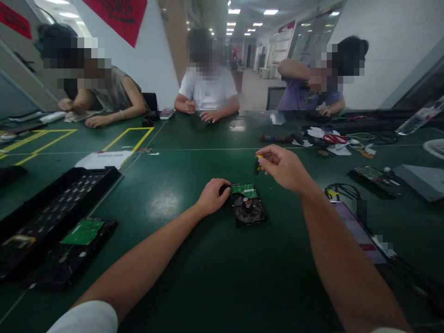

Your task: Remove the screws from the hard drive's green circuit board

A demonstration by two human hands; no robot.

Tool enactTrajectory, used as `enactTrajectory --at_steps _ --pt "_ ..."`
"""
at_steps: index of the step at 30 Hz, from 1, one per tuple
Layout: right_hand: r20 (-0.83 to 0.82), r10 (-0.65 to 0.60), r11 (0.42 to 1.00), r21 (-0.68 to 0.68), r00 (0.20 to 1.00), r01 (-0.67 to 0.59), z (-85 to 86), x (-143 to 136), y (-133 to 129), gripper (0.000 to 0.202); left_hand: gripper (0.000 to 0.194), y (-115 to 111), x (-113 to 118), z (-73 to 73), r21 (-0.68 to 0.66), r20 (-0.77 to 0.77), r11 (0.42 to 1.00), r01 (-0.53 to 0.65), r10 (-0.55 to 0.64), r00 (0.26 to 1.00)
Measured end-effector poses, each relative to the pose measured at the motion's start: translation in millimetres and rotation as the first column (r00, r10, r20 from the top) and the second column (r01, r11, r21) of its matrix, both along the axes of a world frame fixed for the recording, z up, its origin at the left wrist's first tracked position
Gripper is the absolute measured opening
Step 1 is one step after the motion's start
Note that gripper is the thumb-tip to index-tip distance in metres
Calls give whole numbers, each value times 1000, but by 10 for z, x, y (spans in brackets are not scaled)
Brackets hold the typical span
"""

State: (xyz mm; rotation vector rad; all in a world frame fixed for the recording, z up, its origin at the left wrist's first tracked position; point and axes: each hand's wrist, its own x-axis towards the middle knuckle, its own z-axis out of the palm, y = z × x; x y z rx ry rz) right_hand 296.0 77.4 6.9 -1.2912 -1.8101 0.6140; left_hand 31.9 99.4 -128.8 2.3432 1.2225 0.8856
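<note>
A black hard drive with a green circuit board at its far end lies on the green table. My left hand grips the drive's far left edge between thumb and fingers. In my right hand is a small screwdriver with a yellow and dark handle, pinched near its top. Its thin shaft points down to the board's far right corner; whether the tip touches a screw is too small to tell.
At the left are a long black tray and another drive-like unit. A phone, cables, a circuit board and a grey box lie right. Three people sit across the table; scissors and papers lie far right.
</note>
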Motion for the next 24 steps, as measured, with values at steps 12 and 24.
enactTrajectory --at_steps 12,24 --pt "240 -160 969 222 958 106 29 -13 -33 18 20 -19 10 28 1 -1 1000 -1 1 1000" --pt "334 -160 957 283 929 63 36 22 -18 20 21 -8 8 14 -2 -1 1000 -3 3 1000"
